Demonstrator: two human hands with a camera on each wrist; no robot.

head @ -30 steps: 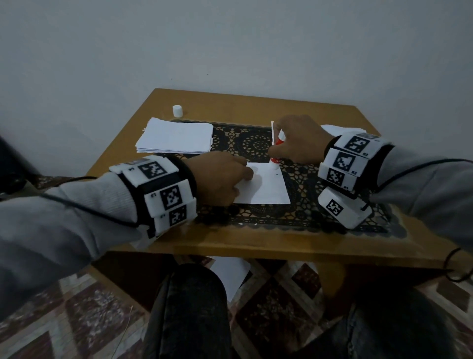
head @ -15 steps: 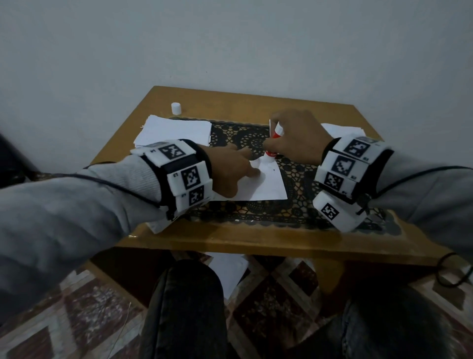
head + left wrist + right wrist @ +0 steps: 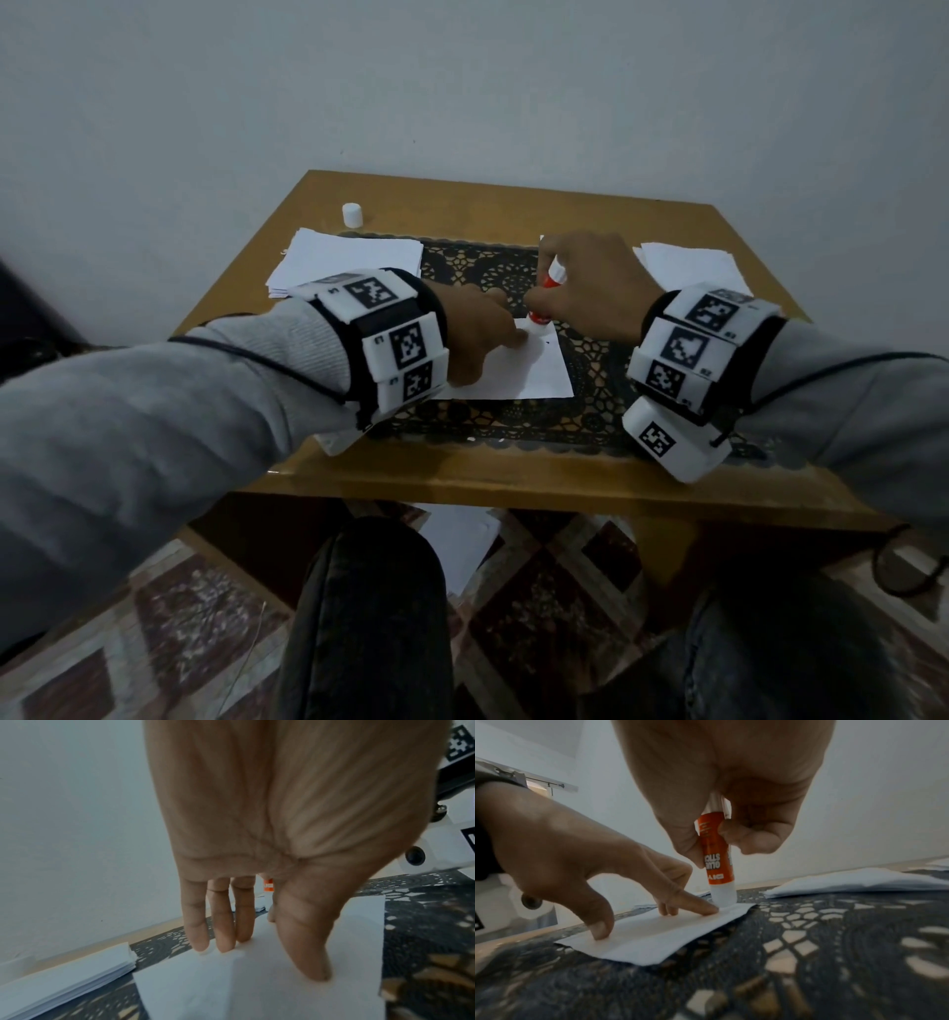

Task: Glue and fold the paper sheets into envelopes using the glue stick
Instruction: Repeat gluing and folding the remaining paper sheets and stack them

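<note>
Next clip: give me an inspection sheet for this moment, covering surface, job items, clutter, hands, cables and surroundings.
Surface: wooden table with a dark lace mat across its middle.
Job's things: folded paper sheet flat on the mat; glue stick upright, tip down on the sheet's far corner; paper stack far left; second paper pile far right.
Clutter: white cap standing near the table's far left edge.
Hands: left hand presses fingertips on the sheet; right hand grips the glue stick.
Cables: black cable along the left sleeve, another along the right.
Surroundings: plain wall; patterned floor, paper lying under the table.
</note>
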